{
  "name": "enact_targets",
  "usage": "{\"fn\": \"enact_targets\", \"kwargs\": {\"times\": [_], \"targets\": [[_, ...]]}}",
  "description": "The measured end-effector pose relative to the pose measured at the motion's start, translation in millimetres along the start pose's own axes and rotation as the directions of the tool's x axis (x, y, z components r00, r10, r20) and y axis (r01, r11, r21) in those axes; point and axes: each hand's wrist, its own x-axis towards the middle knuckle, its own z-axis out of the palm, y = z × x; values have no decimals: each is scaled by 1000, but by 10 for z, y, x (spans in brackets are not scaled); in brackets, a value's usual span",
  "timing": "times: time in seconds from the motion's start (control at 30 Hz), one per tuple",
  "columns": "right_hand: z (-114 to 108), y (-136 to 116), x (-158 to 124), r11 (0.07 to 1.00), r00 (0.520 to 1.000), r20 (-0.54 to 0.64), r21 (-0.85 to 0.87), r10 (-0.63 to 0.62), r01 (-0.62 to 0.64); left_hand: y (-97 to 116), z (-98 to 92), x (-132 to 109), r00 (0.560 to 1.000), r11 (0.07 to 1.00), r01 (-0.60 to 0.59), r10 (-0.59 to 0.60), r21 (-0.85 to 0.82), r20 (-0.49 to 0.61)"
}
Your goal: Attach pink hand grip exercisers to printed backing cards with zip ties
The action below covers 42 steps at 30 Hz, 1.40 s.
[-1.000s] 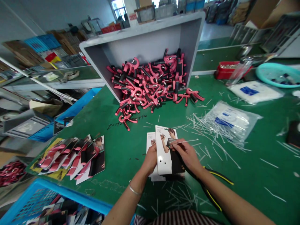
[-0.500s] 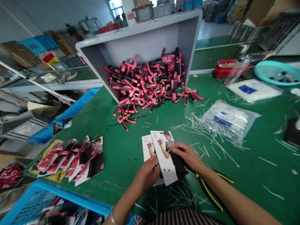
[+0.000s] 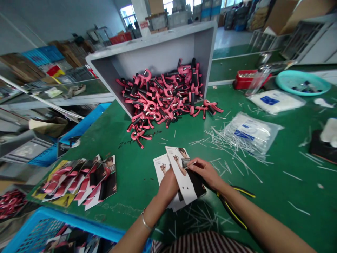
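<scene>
We're watching the left hand [image 3: 167,186] gripping a printed hanger card [image 3: 184,184] by its edge, fingers curled together, with a second card [image 3: 161,168] lying beneath it; the right hand [image 3: 204,172] is pinching a thin white cable tie [image 3: 191,164] between fingertips held together, right against the top card's face; both cards are sitting over the green workbench mat [image 3: 142,196]; yellow-handled pliers [image 3: 231,207] are lying beside the right forearm; loose ties [image 3: 223,147] are scattering around a clear plastic bag [image 3: 250,133]; pink hand grippers [image 3: 163,102] are heaping against a tilted grey bin [image 3: 147,52]; carded grippers [image 3: 79,182] are fanning out left of the hands
</scene>
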Motion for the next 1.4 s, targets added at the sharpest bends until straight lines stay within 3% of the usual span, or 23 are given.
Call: {"fn": "enact_targets", "kwargs": {"times": [0.17, 0.37, 0.53, 0.67, 0.77, 0.87, 0.97, 1.1, 1.2, 1.33, 1.37, 1.4], "targets": [[5, 14, 7, 999, 999, 6, -5, -34, 34, 70, -27, -31, 1000, 1000, -16, 16, -4, 27], [28, -17, -44, 978, 992, 44, -165, -122, 128, 13, -39, -99, 999, 999, 31, -33, -40, -34], [66, -106, -96, 845, 937, 162, -405, -310, 350, -54, -50, -124, 977, 986, 118, -137, -116, -165], [155, -105, -154, 731, 891, 240, -510, -385, 454, -82, -130, -188, 963, 936, 148, -210, -320, -167], [217, -70, -186, 665, 882, 230, -585, -413, 464, -56, -220, -271, 938, 837, 223, -324, -500, -123], [248, -54, -174, 606, 865, 278, -625, -417, 493, -23, -278, -333, 933, 780, 293, -359, -553, -13], [271, -66, -125, 579, 870, 287, -657, -402, 484, -11, -261, -331, 944, 809, 307, -325, -501, 53], [267, -133, -148, 632, 902, 166, -663, -399, 401, -30, -224, -278, 944, 880, 287, -326, -380, -43], [64, -227, -286, 651, 925, 102, -683, -365, 332, -61, -288, -289, 925, 828, 345, -380, -442, 10], [-625, -328, -382, 591, 939, -22, -782, -343, 198, -85, -460, -314, 900, 758, 418, -421, -501, 114], [-826, -338, -358, 558, 934, -85, -819, -347, 133, -81, -503, -296, 900, 768, 419, -421, -485, 110], [-1013, -342, -316, 445, 936, -159, -895, -315, -2, -72, -543, -265, 902, 781, 419, -417, -464, 112]]}}
